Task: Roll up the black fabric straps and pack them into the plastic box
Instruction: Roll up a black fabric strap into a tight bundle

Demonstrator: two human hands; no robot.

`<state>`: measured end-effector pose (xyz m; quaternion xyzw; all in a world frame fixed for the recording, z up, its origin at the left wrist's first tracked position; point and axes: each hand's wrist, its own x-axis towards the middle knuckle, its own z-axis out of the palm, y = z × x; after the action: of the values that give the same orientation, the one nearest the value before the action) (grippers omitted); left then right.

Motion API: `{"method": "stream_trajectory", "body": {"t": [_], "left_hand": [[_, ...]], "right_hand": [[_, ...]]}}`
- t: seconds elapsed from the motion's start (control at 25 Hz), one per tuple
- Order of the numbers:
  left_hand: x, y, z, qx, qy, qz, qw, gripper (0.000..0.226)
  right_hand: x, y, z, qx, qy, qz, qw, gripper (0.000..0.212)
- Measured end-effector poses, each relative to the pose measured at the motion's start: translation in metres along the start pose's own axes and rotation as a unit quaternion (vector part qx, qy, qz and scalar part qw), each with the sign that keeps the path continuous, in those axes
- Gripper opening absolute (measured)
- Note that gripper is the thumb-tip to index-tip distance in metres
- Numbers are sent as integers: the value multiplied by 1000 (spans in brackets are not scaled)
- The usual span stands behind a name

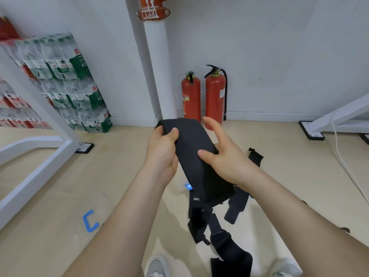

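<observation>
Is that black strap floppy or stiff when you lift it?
Probably floppy: the strap folds over at the left hand and its lower end droops. Likely light, since a finger-and-thumb grip holds it up. It looks like matte fabric, so probably not slippery.

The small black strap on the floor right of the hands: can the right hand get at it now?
Probably yes: the small strap lies uncovered on the floor past the right hand, whose thumb rests on the wide strap that the left hand grips, so it must leave that first.
</observation>
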<state>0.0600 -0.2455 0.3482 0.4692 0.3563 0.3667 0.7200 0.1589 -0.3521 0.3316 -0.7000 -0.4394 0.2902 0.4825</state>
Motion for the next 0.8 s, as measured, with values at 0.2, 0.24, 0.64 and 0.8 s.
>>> {"method": "stream_trajectory", "body": {"t": [0.2, 0.24, 0.64, 0.8], "left_hand": [[-24, -23, 11, 222, -187, -66, 955, 23], [-25, -28, 12, 231, -188, -63, 953, 23], [-12, -9, 3, 115, -144, -83, 979, 20], [-12, -9, 4, 97, -98, -71, 988, 18]], "right_hand": [[10, -1, -2, 79, 251, -12, 965, 41], [13, 0, -5, 87, 265, 12, 960, 36], [-17, -14, -14, 65, 72, 3, 995, 24], [-17, -11, -25, 28, -4, -7, 1000, 43]]}}
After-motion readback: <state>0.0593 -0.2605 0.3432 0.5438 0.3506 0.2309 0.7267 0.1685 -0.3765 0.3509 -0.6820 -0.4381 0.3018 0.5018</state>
